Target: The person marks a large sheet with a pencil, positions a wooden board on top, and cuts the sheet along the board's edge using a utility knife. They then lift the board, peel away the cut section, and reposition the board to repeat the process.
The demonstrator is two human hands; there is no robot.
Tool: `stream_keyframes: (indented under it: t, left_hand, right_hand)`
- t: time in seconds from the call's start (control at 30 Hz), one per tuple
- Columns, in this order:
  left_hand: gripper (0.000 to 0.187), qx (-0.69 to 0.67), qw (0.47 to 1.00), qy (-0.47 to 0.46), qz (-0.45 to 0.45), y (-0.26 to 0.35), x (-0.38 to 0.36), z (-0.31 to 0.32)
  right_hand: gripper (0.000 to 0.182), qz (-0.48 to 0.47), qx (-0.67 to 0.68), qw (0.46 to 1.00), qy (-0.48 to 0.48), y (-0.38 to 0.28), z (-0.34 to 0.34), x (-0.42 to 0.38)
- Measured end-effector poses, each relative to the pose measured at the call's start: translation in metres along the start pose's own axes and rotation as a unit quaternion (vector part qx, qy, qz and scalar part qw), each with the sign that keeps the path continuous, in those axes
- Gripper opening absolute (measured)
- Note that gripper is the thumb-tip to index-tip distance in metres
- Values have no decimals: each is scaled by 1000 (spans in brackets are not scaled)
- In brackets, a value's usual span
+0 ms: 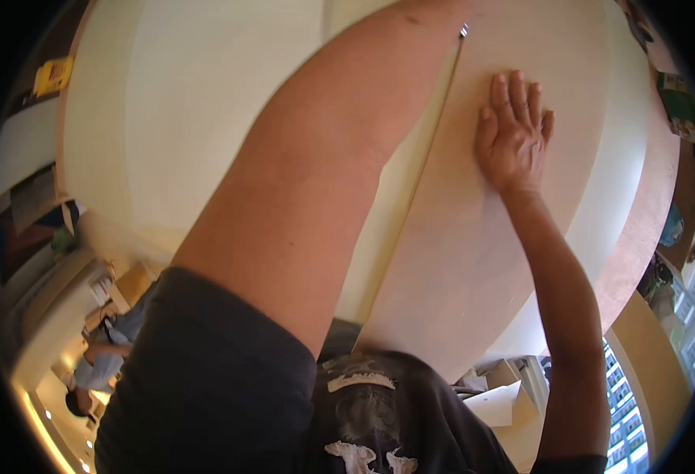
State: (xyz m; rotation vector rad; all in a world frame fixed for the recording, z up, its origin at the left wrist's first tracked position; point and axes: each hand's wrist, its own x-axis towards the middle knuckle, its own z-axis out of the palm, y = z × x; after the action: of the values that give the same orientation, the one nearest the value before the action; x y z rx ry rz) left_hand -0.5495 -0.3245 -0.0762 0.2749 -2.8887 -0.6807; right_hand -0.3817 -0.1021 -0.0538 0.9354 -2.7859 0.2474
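Note:
My right hand [515,138] lies flat on a pale beige board [442,253], its fingers spread and pointing away from me. Nothing is held in it. My left arm [308,166] stretches large across the foreground and runs out past the top edge, so its hand is cut off from sight. Close to where that arm leaves the picture, a small shiny metal piece [463,31] shows at the end of a dark line along the board's edge. Left of this line is a cream-coloured surface [213,103], partly covered by the arm.
Another person [99,367] is at the lower left, near boxes. A yellow package [53,76] sits at the far left and a green box [679,103] at the far right. An open carton [513,403] stands beside my right arm. Windows [628,419] show at lower right.

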Motion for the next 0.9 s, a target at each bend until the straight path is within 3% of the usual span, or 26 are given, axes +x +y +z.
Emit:
stream_keyframes:
  t: [0.07,0.17,0.27,0.57,0.7,0.8,0.9]
  left_hand:
    - [38,-41,998,3,-49,14,-61,-9]
    - [56,-21,990,-116,-72,42,-167,-60]
    - [65,-15,989,-131,-70,57,-263,-83]
    - [76,-90,946,-276,-145,85,-473,-129]
    - [81,-87,948,-276,-129,92,-548,-135]
    - [83,-61,966,-225,-114,98,-615,-122]
    - [82,-99,950,-255,-154,109,-662,-144]
  right_hand:
    - [51,2,-17,1000,4,2,5,-3]
    - [52,-2,-43,999,4,6,13,-2]
    - [56,3,-58,998,-7,8,17,-5]
    - [60,7,-71,997,-20,8,24,-2]
    - [60,6,-66,998,-16,15,28,2]
    - [60,5,-57,998,-17,16,30,3]
    - [59,7,-59,998,-17,16,28,-2]
